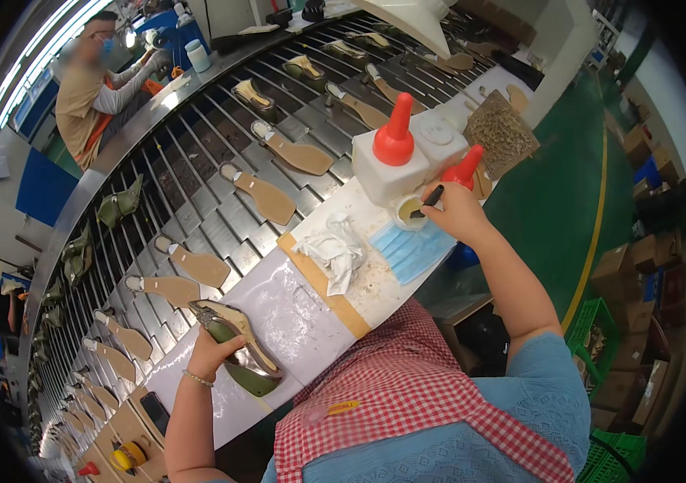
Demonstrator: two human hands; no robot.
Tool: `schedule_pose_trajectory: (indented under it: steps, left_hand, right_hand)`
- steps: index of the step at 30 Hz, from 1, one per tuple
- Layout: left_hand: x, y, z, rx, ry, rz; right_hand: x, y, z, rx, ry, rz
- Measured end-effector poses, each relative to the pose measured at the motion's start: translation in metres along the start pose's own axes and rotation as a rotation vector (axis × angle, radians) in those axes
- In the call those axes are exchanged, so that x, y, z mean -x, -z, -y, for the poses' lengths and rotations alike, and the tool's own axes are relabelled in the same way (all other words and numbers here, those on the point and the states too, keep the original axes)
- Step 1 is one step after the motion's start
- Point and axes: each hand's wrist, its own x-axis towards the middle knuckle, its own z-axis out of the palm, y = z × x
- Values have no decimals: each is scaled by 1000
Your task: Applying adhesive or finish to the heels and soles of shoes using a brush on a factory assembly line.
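My left hand [212,352] grips a green shoe upper on a last [253,374] by its heel end, over the lilac sheet on the bench. The shoe's underside faces up. In my right hand [457,214] is a black-handled brush [434,196], its tip down in a small round cup [409,214] with yellowish contents. Close behind the cup stands a white plastic bottle [387,171] with a red cone cap. Another red cone cap [464,167] rises behind my right hand, which partly hides it. A blue face mask [412,251] and crumpled white tissue [335,249] lie beside the cup.
Beyond the bench curves a slatted conveyor [198,153] carrying tan soles [265,199] and lasted shoes [254,98]. A rough brown block [501,133] stands at the right end. A yellow tape measure [127,456] and a dark phone [154,412] lie lower left. A co-worker [89,105] sits across.
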Motion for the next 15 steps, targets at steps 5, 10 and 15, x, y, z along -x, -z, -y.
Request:
schedule_pose_trajectory:
  steps: [5, 10, 15]
  left_hand:
    - [-4, -6, 6, 101, 58, 112]
    - [-6, -17, 0, 722, -100, 73]
    - [0, -52, -9, 934, -478, -111]
  right_hand:
    - [-1, -3, -10, -71, -9, 28]
    - [8, 5, -25, -598, -94, -69]
    - [19, -11, -42, -1295, -610, -61]
